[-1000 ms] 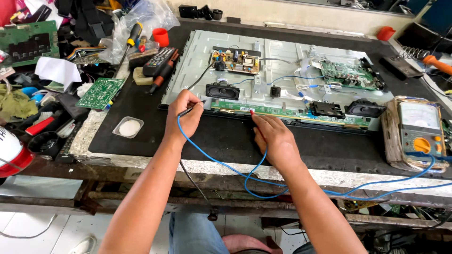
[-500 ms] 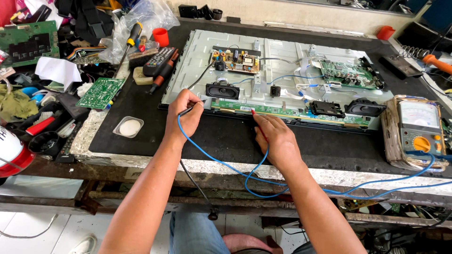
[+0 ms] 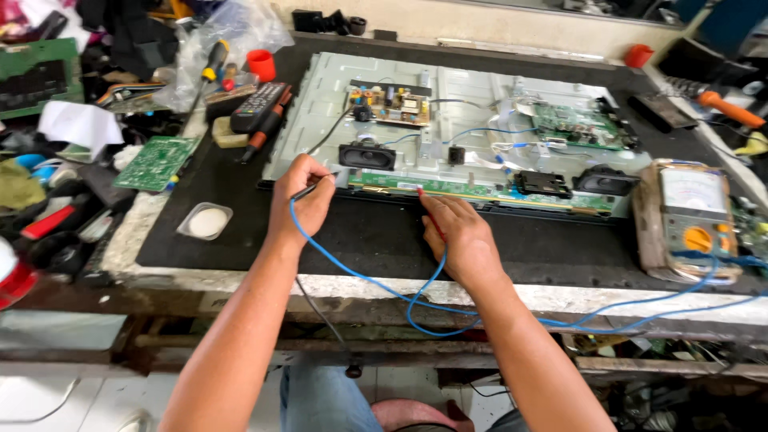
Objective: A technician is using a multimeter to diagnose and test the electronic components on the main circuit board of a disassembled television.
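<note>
A person leans over a cluttered repair bench, both bare hands at the lower edge of an opened flat-panel television (image 3: 480, 104) that lies back-side up across the upper centre of the frame. The left hand (image 3: 302, 196), fingers curled shut, pinches a dark test probe (image 3: 308, 190) against the left end of the long green circuit strip (image 3: 480, 190) running along the panel's bottom edge. The right hand (image 3: 460, 232), also closed, grips a red test probe (image 3: 426, 204) whose tip touches the strip near its middle. Blue leads (image 3: 360, 276) trail from both hands, loop over the bench's front edge and run to the right of the frame, where an analog multimeter (image 3: 692, 220) with a yellow dial sits just beside the panel. On the panel itself, a power supply board (image 3: 390, 106) sits at upper centre, a green main board (image 3: 578, 124) to its right, and black speakers (image 3: 366, 155) lie just above the strip. At left of the frame, a loose green circuit board (image 3: 156, 162), a black remote control (image 3: 258, 106), a small white dish (image 3: 206, 222) and a red cup (image 3: 260, 64) rest among scattered tools.
</note>
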